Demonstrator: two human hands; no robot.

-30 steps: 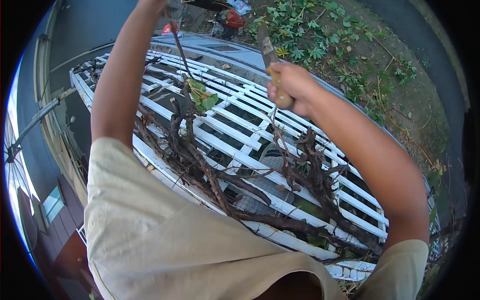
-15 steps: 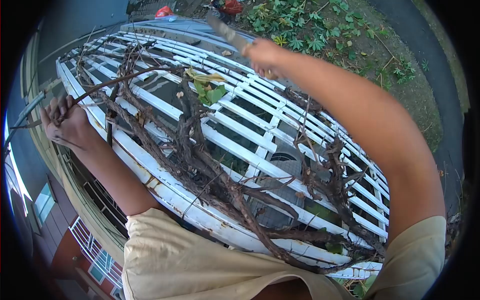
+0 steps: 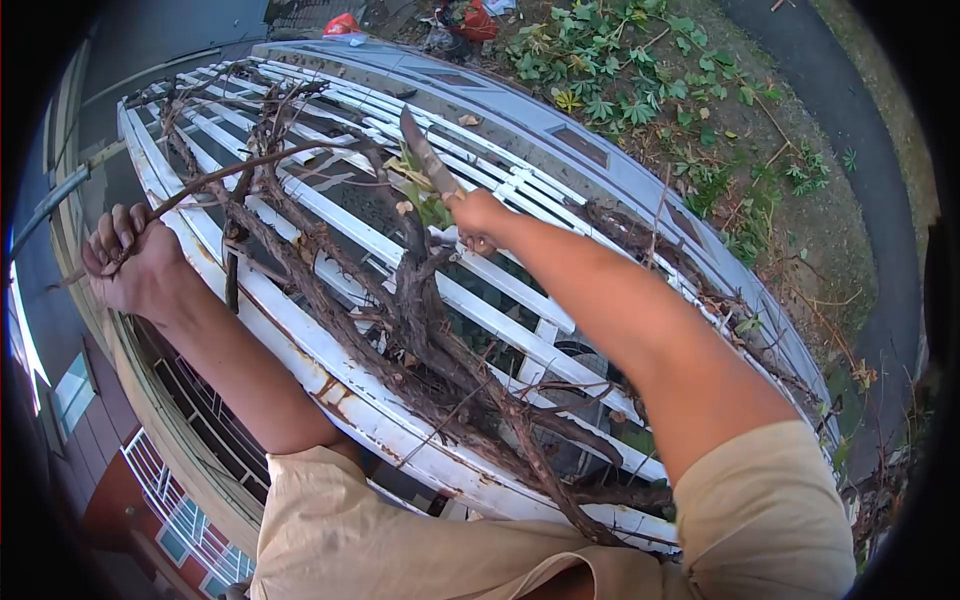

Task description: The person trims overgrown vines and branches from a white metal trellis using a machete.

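Note:
My left hand point(image 3: 138, 262) is closed around the end of a thin brown branch point(image 3: 245, 165), which curves rightward over the white slats to the thicker woody vine stems. In my right hand point(image 3: 480, 222) is a large knife point(image 3: 428, 158), its worn blade pointing up and to the left; the handle is mostly hidden by the fingers. Beside the blade, a few green and yellow leaves point(image 3: 430, 205) hang near the top of a thick gnarled stem point(image 3: 413, 290). Twisted stems lie across the white slatted metal frame point(image 3: 300, 352) under both arms.
Rust marks the near rail of the frame. Beyond it runs a grey-blue panelled edge point(image 3: 470, 85), then ground with leafy plants point(image 3: 600, 70) and a dark path point(image 3: 830, 110). Red bags point(image 3: 476, 20) lie at the back. A metal pipe point(image 3: 52, 205) is at the left.
My right hand has brought the knife down and to the left, from beyond the frame to beside the leaves and stem. My left hand keeps hold of the branch, and the view has shifted slightly.

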